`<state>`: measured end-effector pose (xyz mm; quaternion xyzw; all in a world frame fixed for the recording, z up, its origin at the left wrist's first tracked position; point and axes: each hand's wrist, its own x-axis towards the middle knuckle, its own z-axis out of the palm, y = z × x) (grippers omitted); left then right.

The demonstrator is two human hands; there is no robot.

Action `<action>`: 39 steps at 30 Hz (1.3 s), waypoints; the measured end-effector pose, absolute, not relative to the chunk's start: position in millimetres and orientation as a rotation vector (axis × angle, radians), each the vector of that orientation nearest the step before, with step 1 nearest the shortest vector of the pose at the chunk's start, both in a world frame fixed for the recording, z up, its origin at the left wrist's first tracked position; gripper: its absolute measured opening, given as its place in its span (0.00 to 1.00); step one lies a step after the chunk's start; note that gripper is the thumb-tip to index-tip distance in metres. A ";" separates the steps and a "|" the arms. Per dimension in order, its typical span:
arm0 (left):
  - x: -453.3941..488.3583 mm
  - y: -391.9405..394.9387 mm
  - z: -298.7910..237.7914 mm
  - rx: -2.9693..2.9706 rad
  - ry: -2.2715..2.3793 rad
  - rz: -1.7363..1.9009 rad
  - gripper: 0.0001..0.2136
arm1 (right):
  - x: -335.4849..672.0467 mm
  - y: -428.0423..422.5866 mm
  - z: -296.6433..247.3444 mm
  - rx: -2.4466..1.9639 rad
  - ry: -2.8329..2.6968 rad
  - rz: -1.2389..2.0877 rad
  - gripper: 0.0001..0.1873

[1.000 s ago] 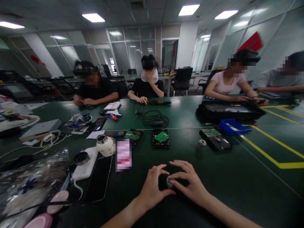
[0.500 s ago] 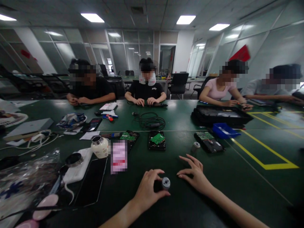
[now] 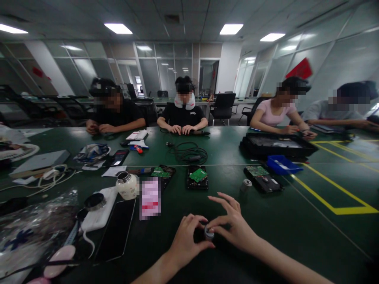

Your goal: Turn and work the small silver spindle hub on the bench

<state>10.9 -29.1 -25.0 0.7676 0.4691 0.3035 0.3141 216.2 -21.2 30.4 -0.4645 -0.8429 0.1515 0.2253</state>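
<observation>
A small cylindrical metal motor (image 3: pixel 209 235) stands upright near the table's front edge. My left hand (image 3: pixel 187 237) curves around it from the left, with thumb and fingers closed on its sides. From the right, my right hand (image 3: pixel 233 223) reaches over, its thumb and index finger pinched at the motor's top while the other fingers are raised. Those fingertips partly hide the motor's end face. A second metal motor (image 3: pixel 245 186) stands farther back on the right, apart from both hands.
Opened hard drives with green circuit boards (image 3: pixel 197 176) lie ahead, beside a blue tray (image 3: pixel 282 164) and black tray (image 3: pixel 275 146). A black phone (image 3: pixel 117 230), cream jar (image 3: pixel 126 187) and plastic bag (image 3: pixel 38 228) crowd the left. Several people sit across the green table.
My right hand has moved left and down, bringing its thumb and index finger onto the motor's top. My left hand keeps its hold around the motor. The view has tilted slightly.
</observation>
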 end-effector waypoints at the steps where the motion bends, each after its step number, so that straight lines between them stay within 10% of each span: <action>1: 10.8 -29.2 -25.1 2.019 1.233 0.800 0.26 | 215.6 -20.7 29.0 -1.281 -2.329 0.429 0.05; 13: 9.2 -27.2 -28.0 2.009 1.208 0.828 0.23 | 218.9 -18.6 28.8 -1.130 -2.216 0.637 0.25; 39: 8.7 -27.9 -22.4 1.992 1.215 0.779 0.23 | 241.4 -4.3 30.3 -1.181 -1.935 0.674 0.12</action>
